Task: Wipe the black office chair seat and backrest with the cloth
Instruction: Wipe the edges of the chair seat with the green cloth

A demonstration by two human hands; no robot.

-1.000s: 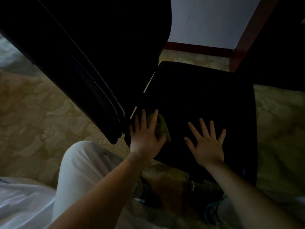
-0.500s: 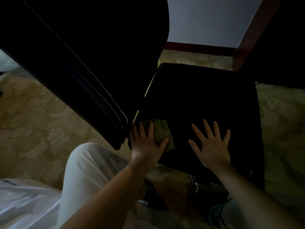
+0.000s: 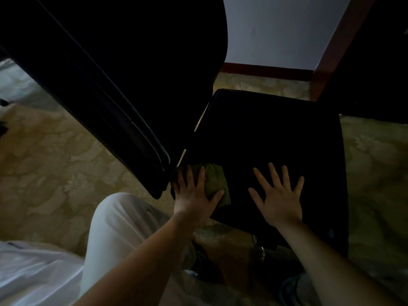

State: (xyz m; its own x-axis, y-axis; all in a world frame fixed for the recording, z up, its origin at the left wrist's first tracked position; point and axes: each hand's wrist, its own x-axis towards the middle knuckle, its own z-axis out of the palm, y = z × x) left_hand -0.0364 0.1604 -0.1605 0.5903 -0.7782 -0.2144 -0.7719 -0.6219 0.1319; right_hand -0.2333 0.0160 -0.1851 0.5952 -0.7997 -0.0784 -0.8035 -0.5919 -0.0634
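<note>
Green cloth (image 3: 215, 182): soft, limp | near-left seat (image 3: 276, 138) corner | left hand (image 3: 194, 195) flat, pinning it | right hand (image 3: 278, 199) splayed, empty

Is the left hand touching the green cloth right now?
Touching. The head view shows the left hand pressed flat on the green cloth, fingers overlapping it on the seat.

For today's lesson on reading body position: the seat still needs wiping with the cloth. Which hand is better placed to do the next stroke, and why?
The left hand. It lies flat on the green cloth at the seat's near left corner, so it can likely sweep across. The right hand is spread bare on the seat, with no cloth under it.
</note>
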